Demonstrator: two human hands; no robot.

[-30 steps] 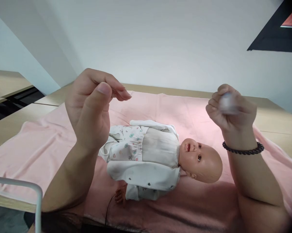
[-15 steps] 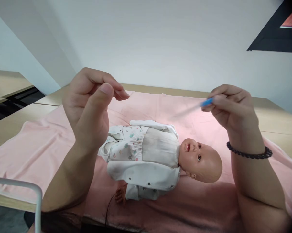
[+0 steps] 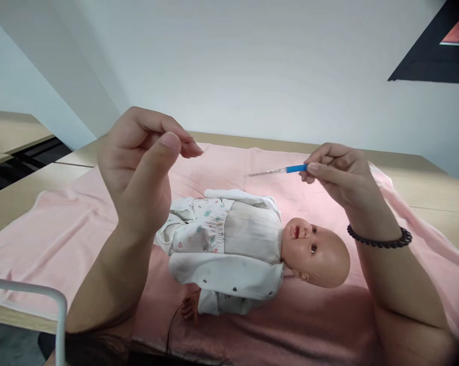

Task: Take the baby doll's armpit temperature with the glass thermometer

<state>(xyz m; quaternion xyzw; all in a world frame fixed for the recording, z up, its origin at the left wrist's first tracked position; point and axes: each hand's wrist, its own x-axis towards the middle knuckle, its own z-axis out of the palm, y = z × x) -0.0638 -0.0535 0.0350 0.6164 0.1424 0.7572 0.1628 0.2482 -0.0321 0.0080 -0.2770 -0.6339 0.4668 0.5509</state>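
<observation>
A thin glass thermometer (image 3: 267, 172) with a blue end is pinched in my right hand (image 3: 336, 173), its clear tip pointing left above the doll's chest. My left hand (image 3: 141, 168) is raised over the doll's legs, fingers curved and thumb bent in, with a gap between thumb tip and fingertips and nothing visible in it. Beneath both hands a baby doll (image 3: 318, 254) lies on its back, head to the right. It wears a white top and patterned trousers (image 3: 206, 223), and the top's front is open over the pale torso.
A pink blanket (image 3: 61, 223) covers much of the wooden table (image 3: 442, 178). A white metal rail (image 3: 27, 287) curves at the lower left. Another table (image 3: 11, 129) stands at the far left. A dark-framed object (image 3: 438, 63) is on the upper right.
My right hand has moved left and slightly down with the thermometer, which was blurred and slanted before and is now sharp and nearly level. My left hand and the doll have hardly moved.
</observation>
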